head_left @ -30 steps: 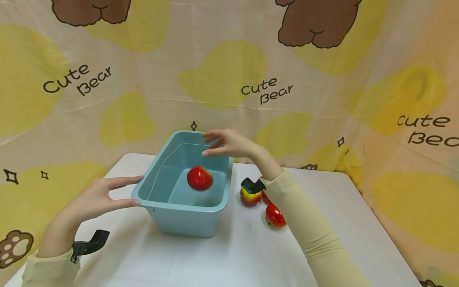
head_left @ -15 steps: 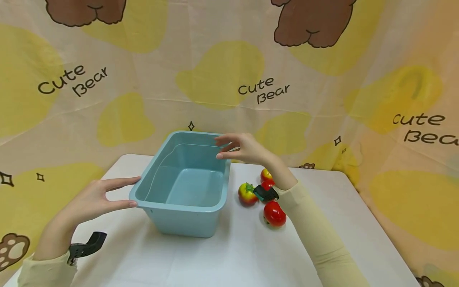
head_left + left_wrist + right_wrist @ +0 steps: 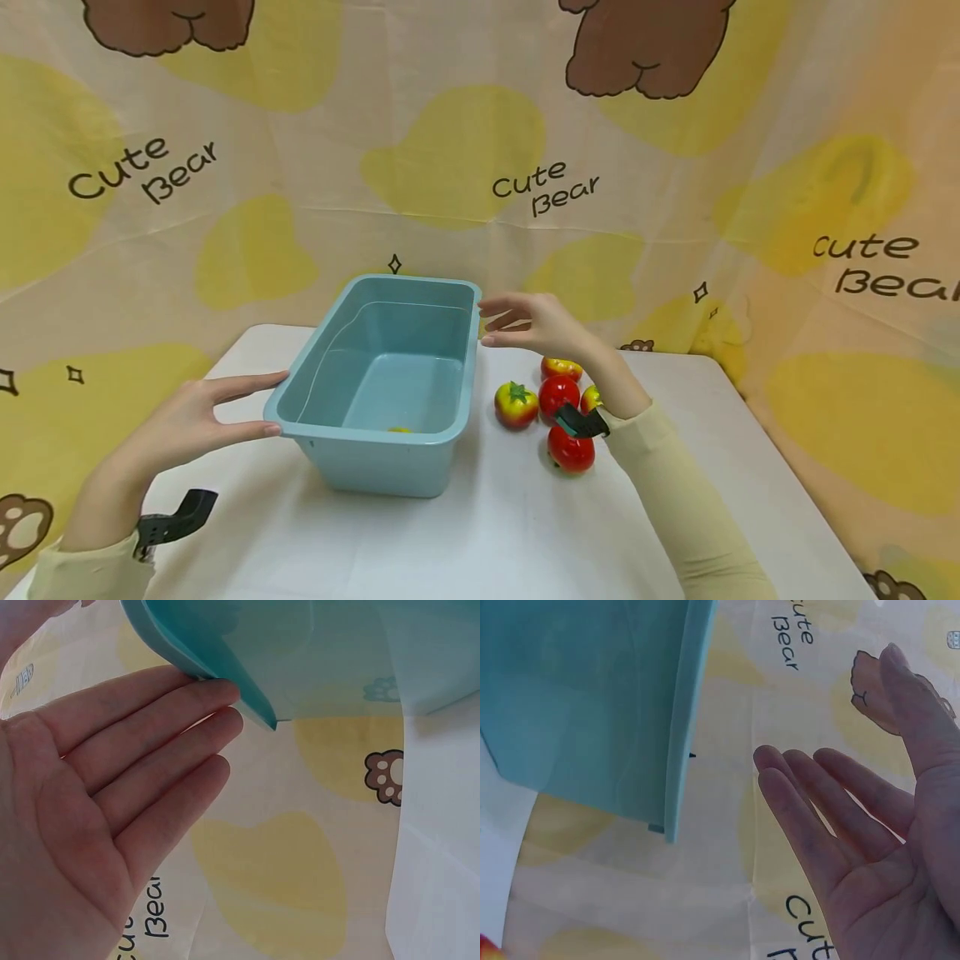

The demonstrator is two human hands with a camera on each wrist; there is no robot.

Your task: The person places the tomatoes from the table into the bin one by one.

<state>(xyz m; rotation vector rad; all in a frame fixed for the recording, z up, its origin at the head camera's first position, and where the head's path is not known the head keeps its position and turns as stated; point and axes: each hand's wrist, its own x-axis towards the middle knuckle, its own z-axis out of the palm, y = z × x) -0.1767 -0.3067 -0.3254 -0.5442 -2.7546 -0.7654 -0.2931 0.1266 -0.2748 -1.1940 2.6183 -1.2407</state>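
A light blue plastic bin (image 3: 382,462) stands on the white table. My left hand (image 3: 180,425) is at its near left corner, thumb and fingers straight and spread against the rim; in the left wrist view the fingertips reach the bin's edge. My right hand (image 3: 547,329) hovers just outside the far right rim, fingers loosely bent with nothing between them. Inside the bin, a sliver of a yellow fruit (image 3: 400,430) shows over the near wall, the rest hidden. Right of the bin sit several glossy fruits, among them a yellow-red fruit with a green leafy top (image 3: 516,406) and a red fruit (image 3: 571,450).
Another red fruit (image 3: 558,393) and a red-yellow fruit (image 3: 560,369) lie farther back under the right forearm. A yellow fruit (image 3: 592,398) is partly hidden by the right wrist. A patterned curtain (image 3: 420,167) hangs right behind the white table (image 3: 360,542).
The red fruit seen dropping inside the bin has settled toward the near wall, mostly out of sight. My right hand has moved right, from over the bin to outside its rim.
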